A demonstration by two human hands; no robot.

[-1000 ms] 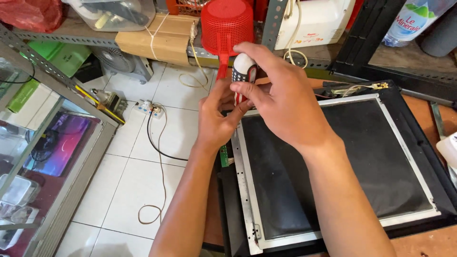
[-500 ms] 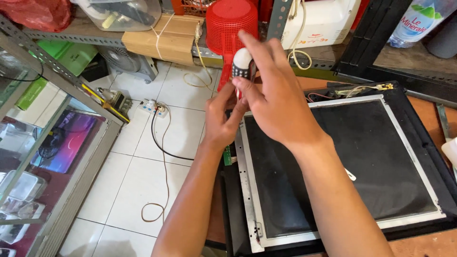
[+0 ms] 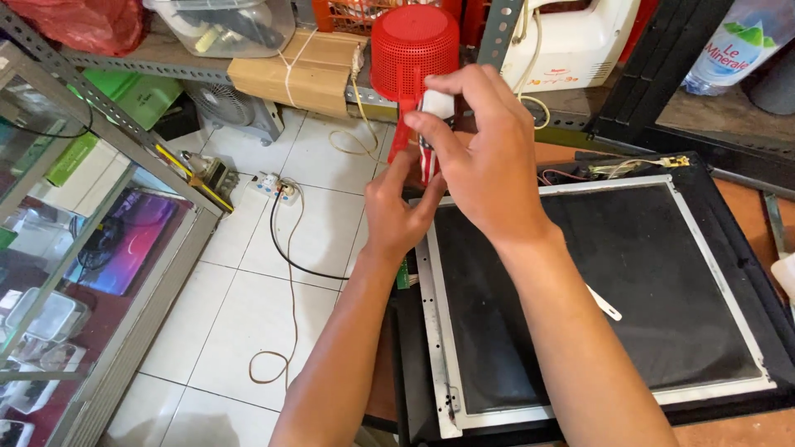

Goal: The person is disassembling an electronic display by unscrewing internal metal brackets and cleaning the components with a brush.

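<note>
My right hand [image 3: 489, 165] grips the top of a screwdriver [image 3: 434, 108] with a red and white handle, held upright over the far left corner of a dark flat panel [image 3: 613, 290]. My left hand [image 3: 396, 217] is just below it, with thumb and fingers pinching the lower part of the tool. The tip is hidden behind my hands. The panel lies flat in a silver metal frame [image 3: 431, 331] on a black backing.
A small white plastic stick [image 3: 602, 303] lies on the panel. A red perforated basket [image 3: 414, 41] stands on a shelf behind the hands, beside a cardboard box [image 3: 290, 70] and a white appliance [image 3: 580, 41]. A power strip [image 3: 273, 186] and black cable [image 3: 286, 248] lie on the tiled floor. A glass cabinet [image 3: 74, 232] is left.
Both hands stay at the panel's corner on the screwdriver. My right fingers have shifted around the handle's top, and the view has moved slightly.
</note>
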